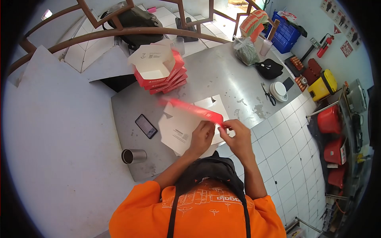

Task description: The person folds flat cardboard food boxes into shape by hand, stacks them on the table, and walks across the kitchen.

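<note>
A part-folded cardboard food box (174,126), white inside and red outside, lies near the table's front edge. One red side panel stands raised and is blurred at its far end. My right hand (239,139) pinches the near corner of that panel between thumb and fingers. Close beside it, my left hand (202,137) has its fingers curled in on the same corner; the fingertips are partly hidden. Behind the box rises a stack of folded red and white boxes (160,81), the top one with its lid up.
On the metal table (206,71), a phone (146,126) and a tipped metal tumbler (135,156) lie to the left. Scissors (269,94), white round tubs (278,91), a black cap (270,69) and a filled plastic bag (247,50) are at the far right. A white wall borders the left.
</note>
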The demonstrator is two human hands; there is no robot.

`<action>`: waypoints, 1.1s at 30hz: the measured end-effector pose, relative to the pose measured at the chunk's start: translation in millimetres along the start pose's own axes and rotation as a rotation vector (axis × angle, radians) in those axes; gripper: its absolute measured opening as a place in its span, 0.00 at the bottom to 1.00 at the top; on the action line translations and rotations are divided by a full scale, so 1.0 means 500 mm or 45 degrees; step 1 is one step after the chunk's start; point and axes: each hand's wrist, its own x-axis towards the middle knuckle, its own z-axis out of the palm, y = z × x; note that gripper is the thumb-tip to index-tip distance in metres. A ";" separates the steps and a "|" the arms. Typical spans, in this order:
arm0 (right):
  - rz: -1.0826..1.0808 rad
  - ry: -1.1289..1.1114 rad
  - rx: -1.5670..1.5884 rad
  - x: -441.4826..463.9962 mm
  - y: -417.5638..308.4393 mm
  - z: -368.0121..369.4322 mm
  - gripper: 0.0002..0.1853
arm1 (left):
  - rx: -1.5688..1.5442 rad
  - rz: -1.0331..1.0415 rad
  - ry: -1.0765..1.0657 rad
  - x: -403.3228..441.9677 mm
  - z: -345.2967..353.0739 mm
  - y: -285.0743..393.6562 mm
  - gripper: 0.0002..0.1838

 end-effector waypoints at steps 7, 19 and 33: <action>0.271 0.127 0.625 -0.043 0.002 0.074 0.13 | -0.645 -0.269 -0.079 0.004 -0.014 -0.010 0.14; 0.139 -0.220 0.037 -0.043 0.057 0.111 0.39 | -0.521 -0.386 -0.248 -0.003 -0.029 0.030 0.21; 0.315 -0.080 0.415 -0.031 0.137 0.046 0.24 | -0.001 -0.288 -0.555 0.022 -0.048 -0.065 0.33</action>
